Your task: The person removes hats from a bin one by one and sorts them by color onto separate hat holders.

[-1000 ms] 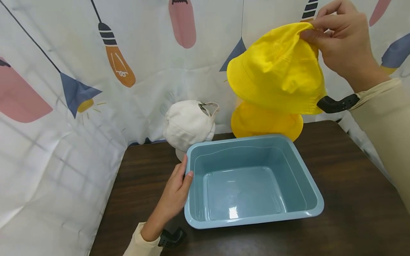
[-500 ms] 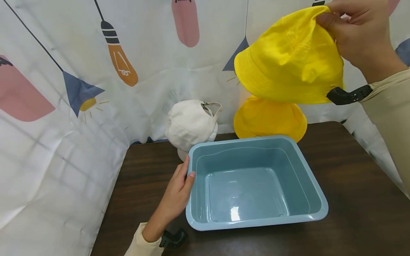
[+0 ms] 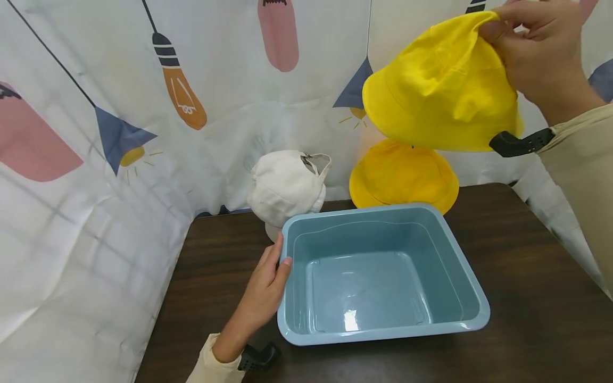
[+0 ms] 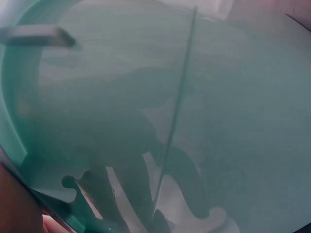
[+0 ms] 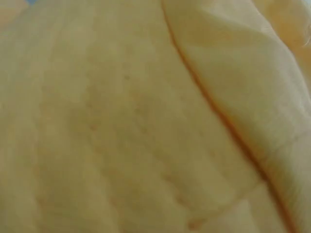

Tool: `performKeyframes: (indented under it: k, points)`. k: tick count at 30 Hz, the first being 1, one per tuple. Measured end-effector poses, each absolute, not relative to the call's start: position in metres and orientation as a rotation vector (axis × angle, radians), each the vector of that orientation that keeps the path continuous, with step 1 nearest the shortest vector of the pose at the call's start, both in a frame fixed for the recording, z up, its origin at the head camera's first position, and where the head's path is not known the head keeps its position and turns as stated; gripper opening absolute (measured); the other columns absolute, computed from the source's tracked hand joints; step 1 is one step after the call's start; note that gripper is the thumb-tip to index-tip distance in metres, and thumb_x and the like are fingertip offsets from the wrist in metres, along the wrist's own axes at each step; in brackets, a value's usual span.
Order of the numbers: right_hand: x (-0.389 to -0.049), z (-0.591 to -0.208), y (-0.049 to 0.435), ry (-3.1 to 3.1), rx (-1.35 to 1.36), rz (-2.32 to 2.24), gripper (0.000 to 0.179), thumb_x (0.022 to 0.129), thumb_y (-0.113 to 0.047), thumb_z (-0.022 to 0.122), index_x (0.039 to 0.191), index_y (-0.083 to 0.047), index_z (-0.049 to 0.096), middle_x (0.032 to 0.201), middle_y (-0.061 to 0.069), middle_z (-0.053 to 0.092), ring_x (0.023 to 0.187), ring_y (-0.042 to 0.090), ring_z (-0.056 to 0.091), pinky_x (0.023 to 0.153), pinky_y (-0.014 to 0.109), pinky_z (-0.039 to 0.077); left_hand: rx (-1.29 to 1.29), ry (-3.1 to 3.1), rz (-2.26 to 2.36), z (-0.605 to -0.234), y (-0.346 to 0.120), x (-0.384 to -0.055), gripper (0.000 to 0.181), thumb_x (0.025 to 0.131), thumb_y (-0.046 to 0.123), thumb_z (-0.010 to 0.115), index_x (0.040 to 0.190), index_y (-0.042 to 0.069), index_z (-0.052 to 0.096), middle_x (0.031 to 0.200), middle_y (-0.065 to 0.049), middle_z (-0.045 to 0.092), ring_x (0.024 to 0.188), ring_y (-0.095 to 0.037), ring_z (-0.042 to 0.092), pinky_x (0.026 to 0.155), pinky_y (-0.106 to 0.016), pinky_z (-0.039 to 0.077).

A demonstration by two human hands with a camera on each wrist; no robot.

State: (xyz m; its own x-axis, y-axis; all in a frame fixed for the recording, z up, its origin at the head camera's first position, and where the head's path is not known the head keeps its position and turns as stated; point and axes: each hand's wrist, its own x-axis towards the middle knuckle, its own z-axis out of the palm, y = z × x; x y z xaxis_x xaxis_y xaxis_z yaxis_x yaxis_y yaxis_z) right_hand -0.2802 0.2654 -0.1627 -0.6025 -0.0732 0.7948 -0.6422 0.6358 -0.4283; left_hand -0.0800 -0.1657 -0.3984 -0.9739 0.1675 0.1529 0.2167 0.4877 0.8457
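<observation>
High at the right of the head view, my right hand (image 3: pixel 546 50) pinches the crown of a bright yellow bucket hat (image 3: pixel 440 88), which hangs brim down. Its cloth (image 5: pixel 121 121) fills the right wrist view. My left hand (image 3: pixel 263 287) holds the left rim of a blue-green plastic basin (image 3: pixel 383 335), thumb on the rim and fingers along the outside. The basin's bare floor shows. In the left wrist view the basin wall (image 4: pixel 233 121) takes up most of the picture and mirrors fingers.
Behind the basin, a deeper yellow bucket hat (image 3: pixel 404 178) and a white cap (image 3: pixel 284 186) stand at the back of the dark wooden table (image 3: pixel 201 298). A printed white curtain (image 3: pixel 239 80) hangs behind and to the left.
My right hand has moved up and right with the yellow bucket hat, uncovering more of the hat behind. My left hand has stayed on the basin rim.
</observation>
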Motion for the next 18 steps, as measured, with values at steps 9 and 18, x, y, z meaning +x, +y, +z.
performKeyframes:
  k: [9, 18]
  points:
    - [-0.298, -0.202, 0.256, -2.363, 0.527, 1.129, 0.026, 0.099, -0.018, 0.065, 0.111, 0.003, 0.074, 0.112, -0.019, 0.042, 0.108, 0.004, 0.043, 0.094, 0.008, 0.044, -0.333, -2.673, -1.526, -0.400, -0.166, -0.082, 0.063, 0.110, 0.023, 0.046, 0.164, 0.008, 0.017, 0.149, -0.019, 0.044, 0.128, -0.032, 0.053, 0.106, -0.057, 0.049]
    - [-0.307, -0.237, 0.249, -2.503, 0.700, 0.985, 0.023, 0.099, -0.015, 0.066, 0.108, 0.003, 0.076, 0.113, -0.021, 0.043, 0.104, 0.006, 0.043, 0.080, 0.009, 0.043, -0.333, -2.683, -1.521, -0.400, -0.167, -0.082, 0.063, 0.110, 0.024, 0.046, 0.164, 0.008, 0.017, 0.148, -0.018, 0.044, 0.127, -0.031, 0.053, 0.104, -0.056, 0.050]
